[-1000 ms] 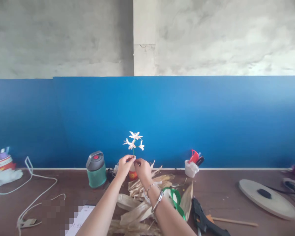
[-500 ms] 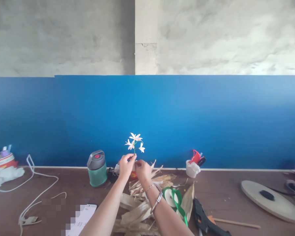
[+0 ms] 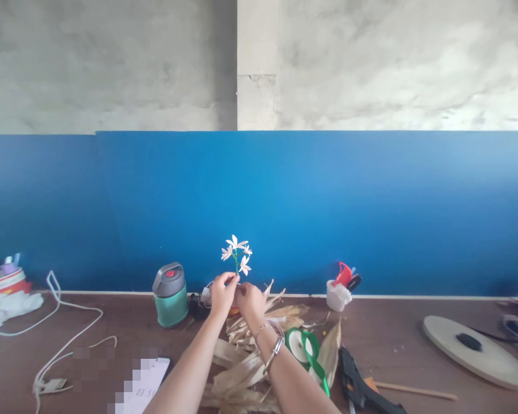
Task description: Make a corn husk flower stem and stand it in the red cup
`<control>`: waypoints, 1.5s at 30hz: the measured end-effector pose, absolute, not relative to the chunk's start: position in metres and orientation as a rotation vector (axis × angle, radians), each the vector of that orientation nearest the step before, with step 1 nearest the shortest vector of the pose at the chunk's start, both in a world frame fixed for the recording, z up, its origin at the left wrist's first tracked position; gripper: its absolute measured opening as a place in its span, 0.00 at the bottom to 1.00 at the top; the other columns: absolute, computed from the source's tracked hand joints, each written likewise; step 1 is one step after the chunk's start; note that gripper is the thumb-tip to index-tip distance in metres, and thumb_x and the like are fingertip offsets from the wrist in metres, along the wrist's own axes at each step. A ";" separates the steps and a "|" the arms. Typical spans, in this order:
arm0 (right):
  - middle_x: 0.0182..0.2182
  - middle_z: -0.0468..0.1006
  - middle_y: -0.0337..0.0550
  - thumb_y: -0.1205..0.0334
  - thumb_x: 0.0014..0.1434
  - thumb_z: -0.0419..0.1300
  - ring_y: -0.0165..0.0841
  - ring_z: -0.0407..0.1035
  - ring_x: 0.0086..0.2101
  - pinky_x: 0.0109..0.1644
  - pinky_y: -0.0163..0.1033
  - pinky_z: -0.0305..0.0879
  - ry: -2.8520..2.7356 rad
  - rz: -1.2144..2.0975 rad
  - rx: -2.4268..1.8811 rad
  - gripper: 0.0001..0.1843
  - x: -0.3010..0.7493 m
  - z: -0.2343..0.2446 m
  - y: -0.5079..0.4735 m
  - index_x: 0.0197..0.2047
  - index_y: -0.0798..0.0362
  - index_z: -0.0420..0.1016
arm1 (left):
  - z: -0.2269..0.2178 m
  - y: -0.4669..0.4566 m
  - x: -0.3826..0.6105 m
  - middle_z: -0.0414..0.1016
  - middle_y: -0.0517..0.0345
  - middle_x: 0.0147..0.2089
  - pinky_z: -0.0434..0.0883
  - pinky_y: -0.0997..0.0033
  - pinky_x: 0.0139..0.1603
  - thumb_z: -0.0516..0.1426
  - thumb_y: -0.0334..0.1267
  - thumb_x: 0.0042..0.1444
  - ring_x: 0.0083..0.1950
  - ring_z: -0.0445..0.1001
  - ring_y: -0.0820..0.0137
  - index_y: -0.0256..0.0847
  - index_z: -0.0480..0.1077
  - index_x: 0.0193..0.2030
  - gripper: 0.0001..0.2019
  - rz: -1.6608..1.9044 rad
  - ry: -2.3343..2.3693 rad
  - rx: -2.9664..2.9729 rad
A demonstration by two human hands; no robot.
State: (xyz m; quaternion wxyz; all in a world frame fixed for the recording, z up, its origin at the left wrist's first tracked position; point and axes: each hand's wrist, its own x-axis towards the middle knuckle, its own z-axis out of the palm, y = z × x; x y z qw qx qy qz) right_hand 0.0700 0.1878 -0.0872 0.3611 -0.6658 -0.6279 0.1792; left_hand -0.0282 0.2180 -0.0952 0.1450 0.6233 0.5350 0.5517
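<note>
On the head camera I see my left hand (image 3: 223, 295) pinching the thin green stem (image 3: 236, 264) of a small pale flower sprig (image 3: 235, 250), its fingers closed on the stem. The sprig stands upright just above that hand, in front of the blue wall (image 3: 285, 201). My right hand (image 3: 249, 300) sits just beside it, its fingertips (image 3: 242, 289) bunched together at the foot of the stem; I cannot tell whether they clamp the stem or only touch it. Compared with the earlier frame, the blooms have turned: the one out to the right now hangs lower and closer to the stem. Below my hands, dried corn husks (image 3: 242, 368) lie on the brown table (image 3: 90, 322), with a roll of green ribbon (image 3: 299, 347) to their right, a black glue gun (image 3: 356, 379) near it, and a green flask (image 3: 170, 296) to the left.
</note>
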 end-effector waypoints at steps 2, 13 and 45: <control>0.34 0.82 0.46 0.64 0.58 0.52 0.41 0.74 0.41 0.44 0.40 0.58 -1.621 0.451 -1.727 0.13 0.070 -0.087 0.189 0.34 0.49 0.79 | -0.095 0.218 -0.028 0.80 0.54 0.33 0.69 0.63 0.44 0.57 0.43 0.49 0.38 0.76 0.61 0.41 0.76 0.30 0.10 1.593 1.538 1.793; 0.32 0.81 0.48 0.65 0.61 0.50 0.42 0.71 0.41 0.43 0.41 0.55 -1.635 0.339 -1.681 0.14 0.068 -0.085 0.188 0.33 0.51 0.78 | -0.098 0.215 -0.028 0.80 0.54 0.34 0.70 0.61 0.44 0.60 0.37 0.50 0.38 0.76 0.66 0.37 0.75 0.32 0.06 1.579 1.488 1.784; 0.28 0.78 0.42 0.62 0.60 0.52 0.33 0.69 0.29 0.33 0.34 0.61 -1.471 0.846 -0.807 0.11 0.005 -0.074 0.078 0.34 0.54 0.76 | -0.062 0.071 -0.080 0.79 0.47 0.44 0.71 0.59 0.50 0.58 0.51 0.52 0.46 0.76 0.57 0.40 0.77 0.40 0.18 1.747 1.498 1.416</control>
